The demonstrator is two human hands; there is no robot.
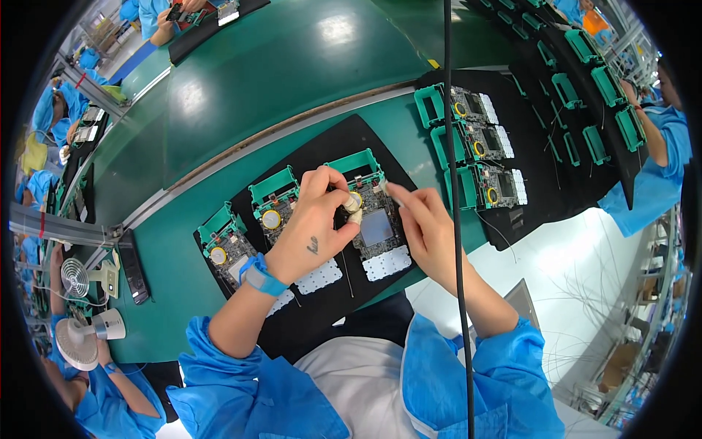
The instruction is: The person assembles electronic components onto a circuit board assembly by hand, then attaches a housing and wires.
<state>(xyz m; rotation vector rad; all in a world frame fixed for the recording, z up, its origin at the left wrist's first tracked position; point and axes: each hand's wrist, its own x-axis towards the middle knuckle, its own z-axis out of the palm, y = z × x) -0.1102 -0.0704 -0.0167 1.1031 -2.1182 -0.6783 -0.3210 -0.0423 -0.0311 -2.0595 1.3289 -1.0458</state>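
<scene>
My left hand (314, 223), with a blue wrist strap (265, 276) and pale finger cots, is curled in a pinch at the left edge of a circuit board (391, 245). What lies between its fingertips is hidden. My right hand (428, 223) has its index finger stretched out, with a pale covered tip at the board's upper right corner, and its thumb apart. This board has a grey square plate, and a green plastic frame (351, 164) stands along its far edge. To the left lie two similar boards with frames, one with a yellow-rimmed round part (270, 219), another farther left (218, 255).
A black mat (351, 135) lies under the boards. More framed boards (490, 139) and green frames (567, 91) lie on black mats at the right. A black cable (455, 219) hangs across the view. Small fans (77, 342) stand at the left. Other people work nearby.
</scene>
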